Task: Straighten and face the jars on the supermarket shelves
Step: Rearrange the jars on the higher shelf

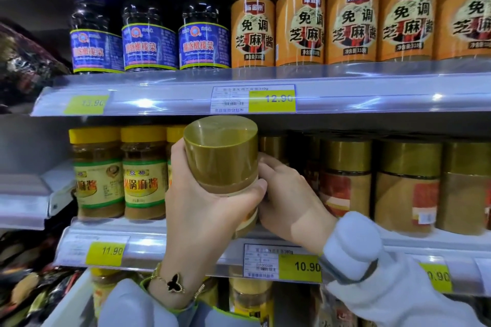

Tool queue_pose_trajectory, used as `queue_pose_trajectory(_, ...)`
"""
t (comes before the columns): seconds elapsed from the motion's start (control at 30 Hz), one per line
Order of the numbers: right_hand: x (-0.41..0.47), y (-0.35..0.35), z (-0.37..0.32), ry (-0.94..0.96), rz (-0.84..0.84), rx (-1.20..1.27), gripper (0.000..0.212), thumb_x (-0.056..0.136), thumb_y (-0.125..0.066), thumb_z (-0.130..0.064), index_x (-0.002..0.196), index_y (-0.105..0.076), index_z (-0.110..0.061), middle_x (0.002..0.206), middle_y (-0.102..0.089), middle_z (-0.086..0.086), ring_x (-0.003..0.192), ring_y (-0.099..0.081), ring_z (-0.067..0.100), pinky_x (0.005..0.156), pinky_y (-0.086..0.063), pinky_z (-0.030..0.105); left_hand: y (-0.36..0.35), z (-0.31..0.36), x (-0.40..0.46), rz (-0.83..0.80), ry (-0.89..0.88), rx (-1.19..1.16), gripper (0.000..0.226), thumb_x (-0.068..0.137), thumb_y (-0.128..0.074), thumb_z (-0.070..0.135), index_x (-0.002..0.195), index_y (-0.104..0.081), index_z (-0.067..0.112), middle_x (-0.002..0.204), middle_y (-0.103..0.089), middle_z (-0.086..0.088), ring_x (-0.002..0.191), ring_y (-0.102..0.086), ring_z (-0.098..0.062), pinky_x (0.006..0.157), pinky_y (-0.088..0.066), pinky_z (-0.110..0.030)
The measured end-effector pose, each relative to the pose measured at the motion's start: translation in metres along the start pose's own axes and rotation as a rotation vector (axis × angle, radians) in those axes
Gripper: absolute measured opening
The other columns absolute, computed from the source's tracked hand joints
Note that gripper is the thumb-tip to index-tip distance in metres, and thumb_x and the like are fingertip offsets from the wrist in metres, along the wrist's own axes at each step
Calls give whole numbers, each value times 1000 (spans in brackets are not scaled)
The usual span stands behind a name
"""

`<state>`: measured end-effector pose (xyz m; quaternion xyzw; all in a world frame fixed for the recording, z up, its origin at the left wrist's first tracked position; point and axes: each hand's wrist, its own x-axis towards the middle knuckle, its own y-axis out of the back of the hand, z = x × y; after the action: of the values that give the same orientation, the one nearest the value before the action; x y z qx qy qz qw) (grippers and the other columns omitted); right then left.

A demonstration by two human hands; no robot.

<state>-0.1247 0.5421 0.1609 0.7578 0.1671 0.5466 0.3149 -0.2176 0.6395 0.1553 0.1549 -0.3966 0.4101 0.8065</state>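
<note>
**Both hands on one gold-capped jar**

The left hand (210, 202) wraps around a jar (221, 167) held in front of the middle shelf (148, 249). The right hand (287, 199) touches its far side, fingers seemingly curled. Right of the hands stand three gold-capped jars (406, 183); left, three yellow-capped jars (143, 170), one half hidden. Above: three blue jars (150, 26) and five orange bottles (300, 13).

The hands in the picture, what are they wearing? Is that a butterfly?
Yes! The left hand has a thin gold chain bracelet on its wrist, with a black butterfly-shaped charm edged in gold. Both arms wear puffy pale bluish-white sleeves; the left sleeve shows a bright green edge at the cuff. The right hand comes out of the right sleeve, which has a grey band around the cuff. No gloves or rings show.
</note>
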Motion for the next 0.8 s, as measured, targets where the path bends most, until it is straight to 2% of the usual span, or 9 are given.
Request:
queue_pose_trajectory(0.07,-3,12,5,1,12,102,50,75,-51,-3,122,-55,-18,125,-55,5,99,-58,9,83,-42,12,-5,3,-3,-33,15,-18,79,39,-81,40,108,-44,41,91,-66,17,82,-65,-3,69,-53,-29)
queue_pose_trajectory(0.13,-8,29,9,-36,121,170,48,74,-47,-1,119,-57,-14,116,-59,9,78,-62,4,75,-43,7,-12,7,-6,-80,32,-41,78,40,-81,42,108,-43,42,91,-66,19,80,-65,-1,68,-54,-30)
queue_pose_trajectory(0.23,-15,53,8,-89,332,214,44,72,-36,-8,103,-65,-18,101,-62,-1,87,-64,14,81,-53,31,-25,11,-8,-137,56,-89,73,43,-84,38,104,-44,43,90,-66,18,78,-66,-2,68,-55,-33)
queue_pose_trajectory(0.27,-17,59,4,-95,351,234,41,73,-35,-10,99,-65,-20,98,-63,-4,89,-63,13,81,-52,33,-31,13,-8,-150,66,-109,72,44,-85,36,103,-44,42,89,-66,17,79,-67,-4,69,-56,-37)
queue_pose_trajectory(0.4,-23,74,-3,-84,269,201,35,80,-40,-24,107,-62,-26,98,-64,-8,91,-56,5,78,-43,18,-51,16,-9,-183,99,-161,74,46,-88,35,105,-45,39,91,-68,13,82,-68,-8,72,-57,-41)
queue_pose_trajectory(0.53,-21,82,6,-136,203,13,56,82,-46,-44,132,-48,-17,123,-56,-2,108,-44,4,88,-28,11,-66,8,-5,-234,183,-230,67,46,-85,40,101,-47,33,86,-70,9,80,-69,-10,72,-58,-42)
queue_pose_trajectory(0.67,-17,83,13,-94,146,-334,67,83,-40,-54,138,-38,-15,129,-53,6,119,-37,22,98,-28,31,-75,-2,-1,-247,229,-198,76,43,-82,40,109,-45,30,88,-70,6,79,-68,-7,73,-58,-37)
queue_pose_trajectory(0.73,-15,83,15,-87,125,-377,69,81,-37,-58,138,-36,-20,126,-54,5,118,-35,24,100,-30,42,-78,-4,-1,-253,217,-130,80,44,-82,39,114,-43,30,90,-68,8,77,-66,0,69,-58,-27)
queue_pose_trajectory(0.8,-14,83,19,-97,102,-367,66,79,-35,-61,137,-35,-28,126,-52,3,121,-29,21,101,-24,47,-82,-5,1,-252,183,-92,82,46,-82,36,117,-41,28,90,-66,10,76,-63,5,66,-54,-16)
